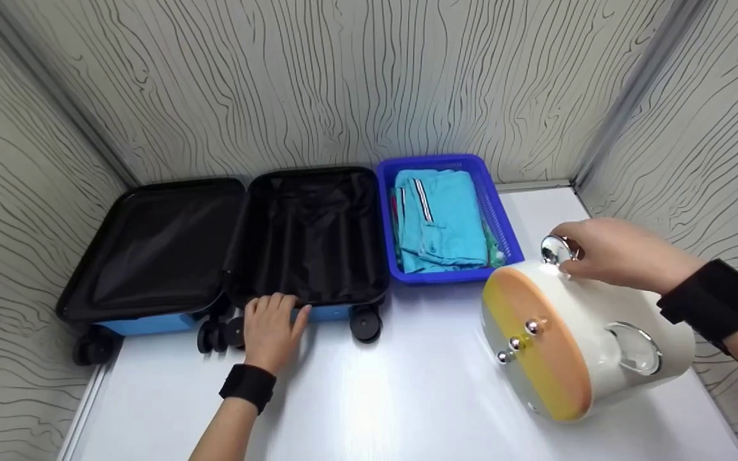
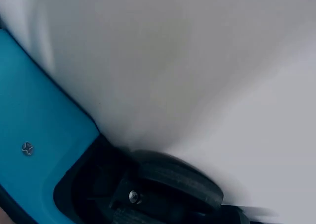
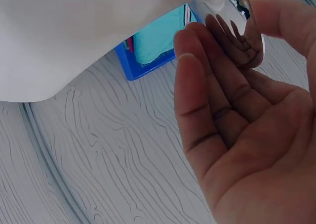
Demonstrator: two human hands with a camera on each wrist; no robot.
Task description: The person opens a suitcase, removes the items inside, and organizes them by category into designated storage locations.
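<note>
On the left lies a suitcase [image 1: 314, 234], opened flat into two black-lined halves with blue front sides and black wheels. My left hand [image 1: 271, 333] rests on the front rim of its right half, fingers laid over the edge and thumb apart. Close up, the left wrist view shows the blue side [image 2: 44, 125] and a wheel [image 2: 177, 177]. On the right is a white oval storage box [image 1: 555, 339] with an orange, yellow and grey front and silver knobs. My right hand [image 1: 619, 253] pinches the round silver handle [image 1: 555, 248] on it between thumb and fingers.
A blue plastic basket [image 1: 446, 276] stands against the back wall between suitcase and box, with folded turquoise clothes [image 1: 442, 218] inside. A second round silver handle [image 1: 637, 349] is on the box's near side. Wood-grain panels [image 1: 343, 83] enclose the white table [image 1: 356, 397].
</note>
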